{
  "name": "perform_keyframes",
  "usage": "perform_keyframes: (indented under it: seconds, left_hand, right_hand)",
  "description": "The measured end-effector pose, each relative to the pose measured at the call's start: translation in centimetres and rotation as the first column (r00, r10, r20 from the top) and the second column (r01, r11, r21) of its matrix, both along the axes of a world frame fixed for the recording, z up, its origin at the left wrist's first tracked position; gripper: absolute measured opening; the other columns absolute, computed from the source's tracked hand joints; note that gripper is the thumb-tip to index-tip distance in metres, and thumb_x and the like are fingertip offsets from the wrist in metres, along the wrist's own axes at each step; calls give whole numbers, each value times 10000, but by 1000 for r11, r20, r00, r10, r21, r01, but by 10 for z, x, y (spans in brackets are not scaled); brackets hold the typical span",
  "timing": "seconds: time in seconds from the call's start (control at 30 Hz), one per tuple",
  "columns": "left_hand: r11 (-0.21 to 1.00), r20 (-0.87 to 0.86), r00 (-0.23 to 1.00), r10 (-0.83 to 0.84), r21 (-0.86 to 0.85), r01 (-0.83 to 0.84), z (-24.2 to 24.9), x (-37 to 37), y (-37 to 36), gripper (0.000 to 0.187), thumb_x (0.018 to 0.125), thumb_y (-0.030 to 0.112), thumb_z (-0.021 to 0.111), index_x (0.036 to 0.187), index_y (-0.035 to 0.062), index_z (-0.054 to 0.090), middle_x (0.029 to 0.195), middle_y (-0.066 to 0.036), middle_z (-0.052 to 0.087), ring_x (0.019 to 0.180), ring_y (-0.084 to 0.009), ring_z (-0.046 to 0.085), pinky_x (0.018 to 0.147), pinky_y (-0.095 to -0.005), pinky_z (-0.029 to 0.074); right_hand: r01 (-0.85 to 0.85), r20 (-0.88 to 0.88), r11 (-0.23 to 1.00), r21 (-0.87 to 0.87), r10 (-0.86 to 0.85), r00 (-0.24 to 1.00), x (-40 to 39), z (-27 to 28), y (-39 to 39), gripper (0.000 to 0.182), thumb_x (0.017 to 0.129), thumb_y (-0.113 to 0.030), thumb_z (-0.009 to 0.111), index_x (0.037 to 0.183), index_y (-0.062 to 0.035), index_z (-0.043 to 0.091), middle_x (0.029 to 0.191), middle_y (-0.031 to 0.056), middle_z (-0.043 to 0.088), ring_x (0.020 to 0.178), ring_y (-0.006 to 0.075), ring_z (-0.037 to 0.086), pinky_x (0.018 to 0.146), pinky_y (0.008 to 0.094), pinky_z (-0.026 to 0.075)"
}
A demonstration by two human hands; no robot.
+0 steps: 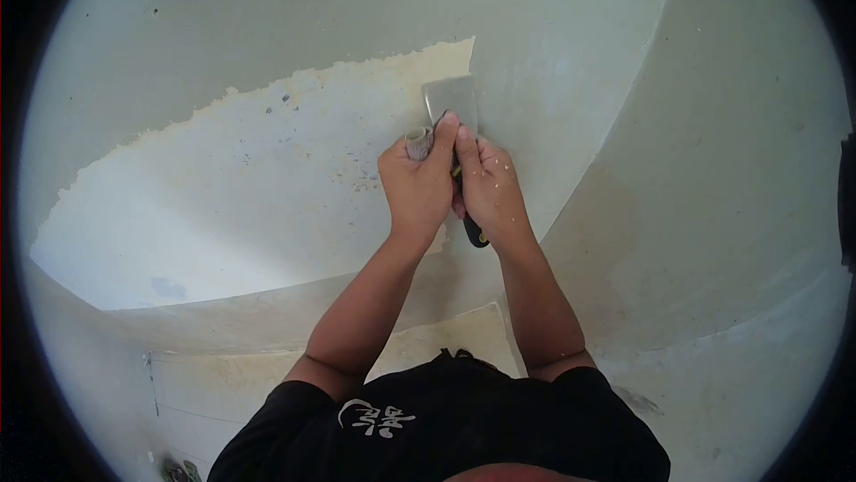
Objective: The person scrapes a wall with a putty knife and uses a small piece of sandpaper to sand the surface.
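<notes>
A scraper with a wide metal blade [452, 97] lies against the wall, its blade at the border between grey-green paint and a pale bare patch [241, 205]. My right hand [492, 186] is wrapped round its black handle [477, 230], with small flakes stuck on the back of that hand. Right beside it, my left hand [417, 183] is closed at the top of the handle, thumb pressed near the blade. A greyish rolled piece [417, 143] pokes out of the left fist; I cannot make out what it is. The fingers are largely hidden behind the hands.
Grey-green paint [383, 0] surrounds the patch, with a ragged edge along its top. A corner line [615, 125] runs down the right side, where another wall surface [740, 170] meets it. Some dark thing [183, 469] sits at the lower left.
</notes>
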State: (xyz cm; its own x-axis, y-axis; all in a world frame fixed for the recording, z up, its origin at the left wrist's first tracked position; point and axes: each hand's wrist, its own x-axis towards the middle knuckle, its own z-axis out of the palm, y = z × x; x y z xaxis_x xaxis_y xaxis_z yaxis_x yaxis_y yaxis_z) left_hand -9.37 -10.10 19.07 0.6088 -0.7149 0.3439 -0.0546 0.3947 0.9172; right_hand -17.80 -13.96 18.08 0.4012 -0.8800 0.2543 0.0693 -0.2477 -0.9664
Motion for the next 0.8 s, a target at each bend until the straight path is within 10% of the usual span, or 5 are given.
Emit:
perform_keyframes:
  seconds: [0.8]
  left_hand:
    - [999, -5, 1000, -13, -44, 13, 30, -10, -9, 401, 916, 263, 668, 619, 27, 539, 511, -15, 518, 421, -70, 470, 389, -263, 370]
  right_hand:
    - [-12, -7, 1000, -9, 12, 1000, -12, 33, -7, 531, 1020, -448, 410, 697, -34, 486, 530, 41, 489, 398, 128, 470, 390, 289, 371]
